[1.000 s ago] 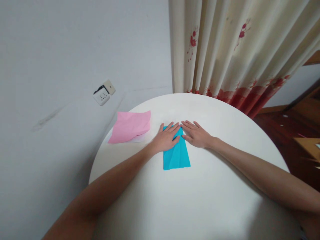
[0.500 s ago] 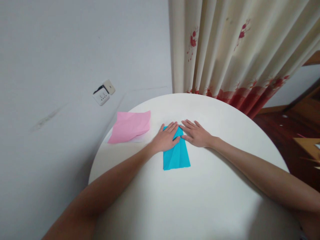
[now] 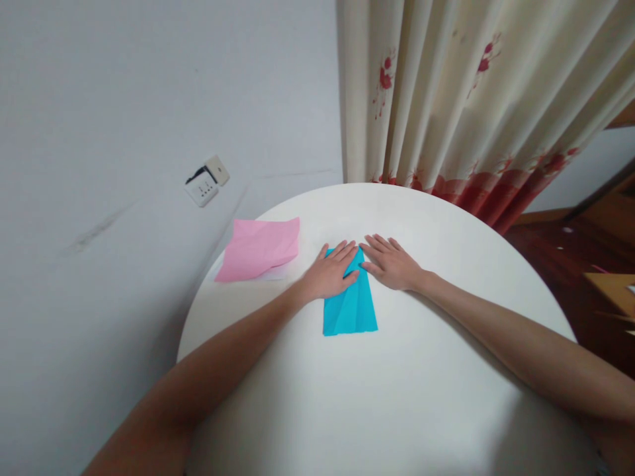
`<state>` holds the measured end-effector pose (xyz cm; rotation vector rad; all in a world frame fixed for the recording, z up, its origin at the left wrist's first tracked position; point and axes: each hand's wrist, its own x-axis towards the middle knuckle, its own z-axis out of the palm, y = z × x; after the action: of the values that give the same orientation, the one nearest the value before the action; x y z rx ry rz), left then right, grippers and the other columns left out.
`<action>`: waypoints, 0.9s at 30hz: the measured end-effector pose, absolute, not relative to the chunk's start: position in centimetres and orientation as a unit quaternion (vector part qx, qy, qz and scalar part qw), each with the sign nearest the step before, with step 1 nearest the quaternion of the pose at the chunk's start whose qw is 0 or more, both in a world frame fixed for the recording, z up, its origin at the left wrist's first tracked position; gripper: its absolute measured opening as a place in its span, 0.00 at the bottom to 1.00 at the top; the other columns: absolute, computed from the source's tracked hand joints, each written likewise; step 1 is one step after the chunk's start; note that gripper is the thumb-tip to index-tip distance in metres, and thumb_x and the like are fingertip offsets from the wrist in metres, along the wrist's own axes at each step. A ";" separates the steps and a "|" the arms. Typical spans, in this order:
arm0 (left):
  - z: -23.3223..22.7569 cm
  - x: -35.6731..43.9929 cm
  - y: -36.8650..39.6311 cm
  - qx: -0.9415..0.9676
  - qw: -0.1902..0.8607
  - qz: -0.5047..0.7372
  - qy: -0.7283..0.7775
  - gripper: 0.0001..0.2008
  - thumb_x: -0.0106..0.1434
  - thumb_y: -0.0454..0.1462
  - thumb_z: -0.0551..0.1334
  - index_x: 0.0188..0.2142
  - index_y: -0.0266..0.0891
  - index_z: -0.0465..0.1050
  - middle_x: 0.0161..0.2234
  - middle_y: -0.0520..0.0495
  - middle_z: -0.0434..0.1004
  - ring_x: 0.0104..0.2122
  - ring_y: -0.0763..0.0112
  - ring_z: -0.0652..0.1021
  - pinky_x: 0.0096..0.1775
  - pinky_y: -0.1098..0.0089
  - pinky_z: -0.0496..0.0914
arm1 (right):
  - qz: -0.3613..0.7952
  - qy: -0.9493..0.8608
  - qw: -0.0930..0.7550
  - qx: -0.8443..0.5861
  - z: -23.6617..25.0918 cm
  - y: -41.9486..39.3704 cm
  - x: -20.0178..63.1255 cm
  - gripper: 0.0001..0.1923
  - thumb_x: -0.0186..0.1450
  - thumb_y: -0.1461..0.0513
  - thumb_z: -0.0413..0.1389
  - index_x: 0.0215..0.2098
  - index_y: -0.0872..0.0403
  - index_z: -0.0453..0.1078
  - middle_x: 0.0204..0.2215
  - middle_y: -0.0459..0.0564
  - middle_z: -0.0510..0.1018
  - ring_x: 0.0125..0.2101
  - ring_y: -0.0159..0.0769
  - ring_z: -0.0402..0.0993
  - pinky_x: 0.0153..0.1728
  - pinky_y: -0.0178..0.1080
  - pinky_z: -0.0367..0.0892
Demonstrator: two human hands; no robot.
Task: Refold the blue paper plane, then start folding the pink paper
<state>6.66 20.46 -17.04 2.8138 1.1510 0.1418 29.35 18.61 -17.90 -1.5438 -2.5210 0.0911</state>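
Observation:
A folded blue paper (image 3: 351, 309) lies flat on the round white table (image 3: 397, 383), its far end narrowing to a point. My left hand (image 3: 330, 272) rests flat on the paper's far left part, fingers spread and pressing down. My right hand (image 3: 391, 263) lies flat beside it at the paper's far right edge, its fingertips touching the blue tip. Neither hand grips anything. The far end of the paper is partly hidden under my fingers.
A crumpled pink sheet (image 3: 258, 248) lies on a white sheet at the table's left rim. A flowered curtain (image 3: 461, 99) hangs behind the table. A wall socket (image 3: 206, 182) sits on the grey wall at left. Wooden furniture (image 3: 595, 264) stands at right.
Both hands have stayed on the blue paper's far end with only slight finger shifts. The view has nudged a little.

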 end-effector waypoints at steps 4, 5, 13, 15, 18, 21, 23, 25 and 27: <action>-17.1 6.7 20.5 0.923 0.048 0.047 0.379 0.33 0.73 0.50 0.45 0.71 0.38 0.43 0.72 0.44 0.41 0.71 0.59 0.46 0.67 0.45 0.41 | 0.045 -0.865 0.105 -0.488 -17.4 18.3 29.4 0.39 0.72 0.40 0.35 0.73 0.52 0.45 0.71 0.56 0.47 0.70 0.51 0.41 0.66 0.60 0.44; -17.1 6.7 20.5 0.923 0.047 0.047 0.380 0.33 0.73 0.50 0.45 0.71 0.38 0.43 0.72 0.44 0.41 0.71 0.59 0.46 0.67 0.46 0.41 | 0.048 -0.870 0.104 -0.480 -17.3 18.3 29.5 0.39 0.72 0.40 0.35 0.73 0.52 0.45 0.71 0.56 0.47 0.70 0.51 0.40 0.66 0.61 0.43; -17.0 6.7 20.4 0.922 0.042 0.049 0.381 0.33 0.73 0.50 0.45 0.71 0.39 0.43 0.72 0.44 0.42 0.71 0.60 0.46 0.68 0.48 0.41 | 0.040 -0.869 0.090 -0.485 -17.4 18.4 29.4 0.39 0.72 0.40 0.34 0.72 0.53 0.49 0.71 0.56 0.48 0.70 0.52 0.42 0.66 0.60 0.44; -17.0 6.7 20.4 0.922 0.044 0.046 0.381 0.33 0.73 0.50 0.45 0.71 0.40 0.43 0.72 0.44 0.41 0.71 0.60 0.46 0.68 0.48 0.41 | 0.039 -0.865 0.090 -0.492 -17.5 18.5 29.4 0.39 0.72 0.40 0.33 0.72 0.53 0.49 0.71 0.56 0.48 0.70 0.52 0.42 0.66 0.60 0.44; -17.0 6.7 20.4 0.922 0.044 0.042 0.382 0.33 0.73 0.50 0.45 0.72 0.40 0.42 0.72 0.44 0.41 0.71 0.60 0.46 0.68 0.47 0.41 | 0.036 -0.858 0.092 -0.505 -17.6 18.5 29.3 0.39 0.73 0.41 0.33 0.72 0.54 0.51 0.71 0.56 0.48 0.70 0.51 0.42 0.67 0.58 0.45; -16.9 6.6 20.4 0.923 0.041 0.040 0.382 0.33 0.73 0.50 0.45 0.72 0.40 0.42 0.72 0.45 0.40 0.71 0.60 0.45 0.68 0.47 0.41 | 0.033 -0.849 0.094 -0.518 -17.7 18.5 29.2 0.38 0.73 0.42 0.33 0.71 0.54 0.52 0.71 0.56 0.49 0.70 0.51 0.43 0.67 0.58 0.45; -16.9 6.6 20.4 0.923 0.039 0.039 0.381 0.33 0.73 0.50 0.45 0.72 0.40 0.42 0.72 0.45 0.40 0.71 0.60 0.45 0.68 0.47 0.41 | 0.035 -0.845 0.097 -0.525 -17.7 18.5 29.2 0.38 0.73 0.42 0.33 0.71 0.55 0.53 0.71 0.57 0.49 0.70 0.50 0.43 0.67 0.57 0.45; -16.9 6.7 20.4 0.923 0.038 0.038 0.381 0.33 0.73 0.50 0.45 0.72 0.39 0.42 0.72 0.44 0.41 0.71 0.60 0.45 0.68 0.47 0.41 | 0.037 -0.844 0.103 -0.526 -17.6 18.4 29.2 0.37 0.73 0.42 0.33 0.71 0.55 0.52 0.71 0.57 0.50 0.70 0.50 0.43 0.67 0.57 0.45; -16.9 6.7 20.4 0.924 0.037 0.038 0.380 0.33 0.73 0.50 0.45 0.72 0.39 0.42 0.72 0.44 0.41 0.71 0.59 0.46 0.68 0.47 0.41 | 0.042 -0.852 0.109 -0.510 -17.3 18.3 29.2 0.37 0.73 0.42 0.35 0.71 0.54 0.51 0.71 0.57 0.49 0.70 0.50 0.42 0.67 0.58 0.45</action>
<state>6.68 20.45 -16.93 2.8347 1.1658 0.1175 29.22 18.31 -17.34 -1.4990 -2.5059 0.1239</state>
